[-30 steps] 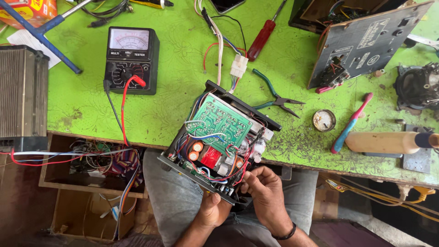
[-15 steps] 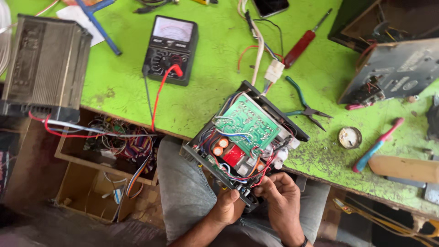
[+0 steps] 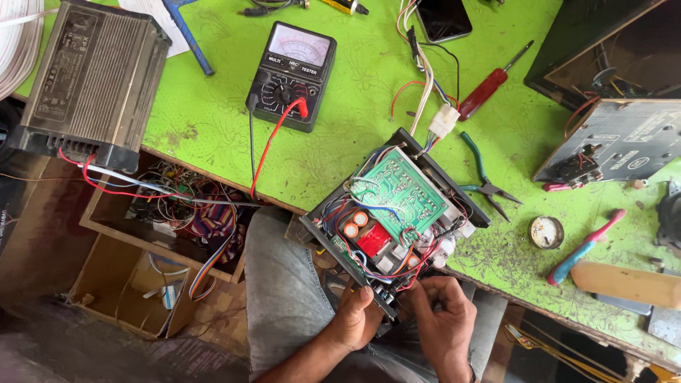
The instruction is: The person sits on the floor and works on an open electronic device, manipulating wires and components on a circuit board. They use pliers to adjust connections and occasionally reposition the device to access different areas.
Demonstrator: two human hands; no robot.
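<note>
With the opened black unit [image 3: 390, 220] at lower centre, left hand [image 3: 355, 319] is bracing its casing while right hand [image 3: 443, 315] fingers are pinching its red wires [image 3: 415, 269], board exposed, cover off.

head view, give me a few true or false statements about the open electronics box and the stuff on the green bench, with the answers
1. Both hands are at the near end of the open electronics box. True: the left hand and the right hand meet at its near edge.
2. The circuit board inside the box is blue. False: it is green.
3. The analogue multimeter has a red lead plugged in. True.
4. The red-handled screwdriver is held in the right hand. False: it lies on the green bench, beyond the box.
5. The green-handled pliers lie left of the multimeter. False: they lie to the right of the box.
</note>
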